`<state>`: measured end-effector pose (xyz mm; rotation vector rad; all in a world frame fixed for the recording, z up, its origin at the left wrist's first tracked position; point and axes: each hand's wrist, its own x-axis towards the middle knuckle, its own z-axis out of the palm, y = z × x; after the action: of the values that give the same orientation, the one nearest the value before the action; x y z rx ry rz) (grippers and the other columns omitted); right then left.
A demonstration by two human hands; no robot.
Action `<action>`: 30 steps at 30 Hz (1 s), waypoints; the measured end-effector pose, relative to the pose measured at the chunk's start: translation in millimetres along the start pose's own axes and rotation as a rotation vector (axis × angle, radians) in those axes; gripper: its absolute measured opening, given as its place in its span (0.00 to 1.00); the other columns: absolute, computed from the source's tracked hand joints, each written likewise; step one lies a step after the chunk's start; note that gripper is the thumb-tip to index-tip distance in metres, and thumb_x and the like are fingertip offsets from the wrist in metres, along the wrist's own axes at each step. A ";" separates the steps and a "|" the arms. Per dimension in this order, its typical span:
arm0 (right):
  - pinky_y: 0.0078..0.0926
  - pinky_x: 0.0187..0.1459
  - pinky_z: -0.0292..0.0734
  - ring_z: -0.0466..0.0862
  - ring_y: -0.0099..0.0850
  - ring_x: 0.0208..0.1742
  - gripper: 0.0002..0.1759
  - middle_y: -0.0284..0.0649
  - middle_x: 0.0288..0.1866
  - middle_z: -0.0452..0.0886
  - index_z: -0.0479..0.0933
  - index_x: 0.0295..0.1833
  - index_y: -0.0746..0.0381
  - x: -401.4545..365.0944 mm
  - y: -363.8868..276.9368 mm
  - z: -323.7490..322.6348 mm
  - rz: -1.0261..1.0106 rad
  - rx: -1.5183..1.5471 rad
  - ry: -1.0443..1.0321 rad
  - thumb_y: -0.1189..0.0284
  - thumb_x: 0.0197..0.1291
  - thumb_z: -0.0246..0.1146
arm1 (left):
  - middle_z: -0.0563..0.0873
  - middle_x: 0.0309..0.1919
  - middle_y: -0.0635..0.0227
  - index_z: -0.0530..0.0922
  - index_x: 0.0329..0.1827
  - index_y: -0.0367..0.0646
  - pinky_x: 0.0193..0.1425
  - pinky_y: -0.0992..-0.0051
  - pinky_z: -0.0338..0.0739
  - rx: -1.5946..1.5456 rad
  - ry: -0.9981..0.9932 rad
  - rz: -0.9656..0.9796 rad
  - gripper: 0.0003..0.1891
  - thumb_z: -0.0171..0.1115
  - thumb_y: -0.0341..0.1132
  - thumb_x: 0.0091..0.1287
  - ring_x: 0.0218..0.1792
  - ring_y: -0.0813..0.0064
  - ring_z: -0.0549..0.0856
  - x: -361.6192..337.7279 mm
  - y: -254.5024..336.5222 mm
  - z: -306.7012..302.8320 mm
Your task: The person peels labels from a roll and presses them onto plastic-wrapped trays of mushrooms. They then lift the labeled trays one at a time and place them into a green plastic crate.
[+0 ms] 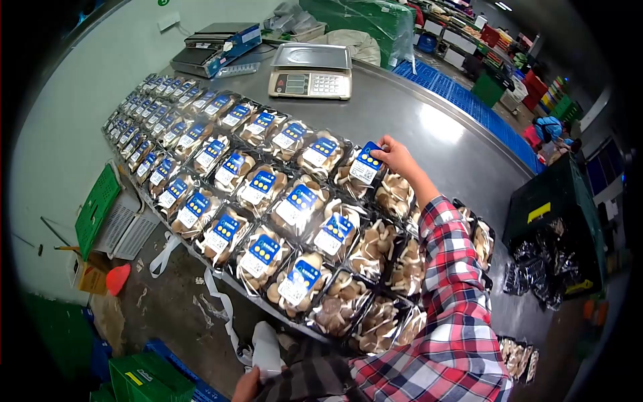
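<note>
Right hand up at the far row, thumb and fingers pinched on the edge of a blue-and-white label, which lies over a film-wrapped mushroom pack! Down low, the left hand is by a white roll; it looks like a grip, but too much is hidden, so I cannot tell how closed it is.

And where's the danger? A crooked label, for one: the pack could shift under the fingers, or loose film could crease beneath the adhesive. That checked sleeve passes right over the unlabelled packs, so a low elbow might nudge them out of line. Packs along the near edge of the worktop look most exposed to a knock from the body, and the dangling white strip could snag.

Now the print! Each label has a blue top, yellow dots and a white panel with a square code; the lettering's too small to read, brand included. No reading to be had from the scale either, and the pale lettering on the green box won't resolve.
</note>
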<state>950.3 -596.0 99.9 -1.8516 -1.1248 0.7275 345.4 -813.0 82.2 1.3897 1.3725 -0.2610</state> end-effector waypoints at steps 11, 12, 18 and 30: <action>0.41 0.36 0.76 0.81 0.46 0.39 0.28 0.49 0.36 0.80 0.64 0.54 0.59 -23.9 -19.5 54.4 -0.245 -0.734 0.308 0.62 0.51 0.66 | 0.81 0.47 0.57 0.71 0.58 0.35 0.55 0.73 0.70 -0.593 0.007 -0.179 0.21 0.57 0.36 0.64 0.48 0.67 0.79 30.9 -67.0 40.8; 0.40 0.35 0.76 0.81 0.46 0.36 0.21 0.47 0.33 0.80 0.67 0.49 0.59 -56.6 -34.7 69.6 -0.399 -0.620 0.193 0.64 0.52 0.64 | 0.79 0.49 0.52 0.71 0.58 0.36 0.56 0.69 0.69 -0.393 -0.051 -0.305 0.21 0.57 0.36 0.64 0.51 0.63 0.78 34.4 -52.9 29.5; 0.35 0.48 0.71 0.74 0.44 0.47 0.16 0.45 0.41 0.73 0.71 0.44 0.64 -274.3 -109.0 231.3 -0.800 -0.011 -0.979 0.69 0.50 0.62 | 0.77 0.21 0.68 0.77 0.33 0.37 0.29 0.75 0.64 -0.512 0.254 0.154 0.11 0.54 0.38 0.61 0.23 0.75 0.73 22.2 14.4 0.6; 0.32 0.43 0.70 0.72 0.39 0.43 0.04 0.41 0.38 0.72 0.70 0.33 0.62 -326.4 -105.0 242.1 -1.203 -0.011 -0.672 0.73 0.52 0.53 | 0.82 0.32 0.61 0.74 0.38 0.32 0.34 0.68 0.76 -1.119 0.251 0.163 0.12 0.49 0.34 0.62 0.34 0.67 0.83 90.6 -34.7 -6.3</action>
<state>572.1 -777.8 91.4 -0.6063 -2.3051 0.5707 341.6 -767.2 -3.4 0.5709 1.2514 0.7243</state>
